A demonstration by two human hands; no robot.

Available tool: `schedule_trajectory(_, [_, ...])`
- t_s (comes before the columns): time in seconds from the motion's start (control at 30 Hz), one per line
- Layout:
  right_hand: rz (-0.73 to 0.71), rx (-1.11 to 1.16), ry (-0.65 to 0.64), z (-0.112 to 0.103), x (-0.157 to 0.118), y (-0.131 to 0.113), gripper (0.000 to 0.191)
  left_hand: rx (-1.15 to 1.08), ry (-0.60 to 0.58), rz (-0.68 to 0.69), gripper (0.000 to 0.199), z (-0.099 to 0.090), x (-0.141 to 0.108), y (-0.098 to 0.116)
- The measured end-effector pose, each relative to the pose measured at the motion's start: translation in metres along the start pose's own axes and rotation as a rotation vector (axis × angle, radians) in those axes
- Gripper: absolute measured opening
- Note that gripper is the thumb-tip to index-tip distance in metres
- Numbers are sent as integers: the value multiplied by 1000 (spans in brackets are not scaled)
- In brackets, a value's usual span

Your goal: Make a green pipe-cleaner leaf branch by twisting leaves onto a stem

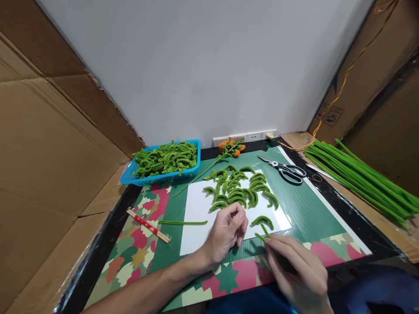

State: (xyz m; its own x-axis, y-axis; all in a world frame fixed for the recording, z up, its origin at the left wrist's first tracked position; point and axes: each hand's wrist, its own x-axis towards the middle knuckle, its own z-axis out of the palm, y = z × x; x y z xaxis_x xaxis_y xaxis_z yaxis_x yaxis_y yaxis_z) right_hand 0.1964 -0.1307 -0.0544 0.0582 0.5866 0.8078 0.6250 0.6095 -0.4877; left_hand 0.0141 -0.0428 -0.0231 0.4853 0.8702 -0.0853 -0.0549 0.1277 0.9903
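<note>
From afar, I see the right hand (298, 267) pinch chenille (265, 230) low, probably freeing its tips (curled left hand (225, 232): contents unclear).

You're facing a plain pale-grey wall (203, 74), sockets (253, 137) low along it, orange cable (343, 85) climbing at right. Brown cardboard (49, 131) boxes you in left and, it seems, in the dimmer right corner; black-edged table (126, 209) below.
</note>
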Motion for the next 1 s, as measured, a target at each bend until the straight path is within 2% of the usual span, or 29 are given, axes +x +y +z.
schedule_trajectory(0.07, [0,-11,8,-1,0,0,22,24,-26,5,51,-1,-1,-1])
schedule_trajectory(0.2, [16,-2,36,-1,-4,1,26,12,-98,-4,34,-1,-3,2])
schedule_trajectory(0.3, [32,59,14,-2,-8,3,32,79,-219,-35,43,0,-4,6])
schedule_trajectory(0.4, [41,110,-34,-3,-8,4,33,151,-270,-43,38,2,-5,11])
schedule_trajectory(0.67, [148,185,-151,-6,0,3,20,173,-231,27,27,3,-3,12])
schedule_trajectory(1.0, [136,166,-63,-3,-4,4,28,114,-139,-85,43,2,-3,1])
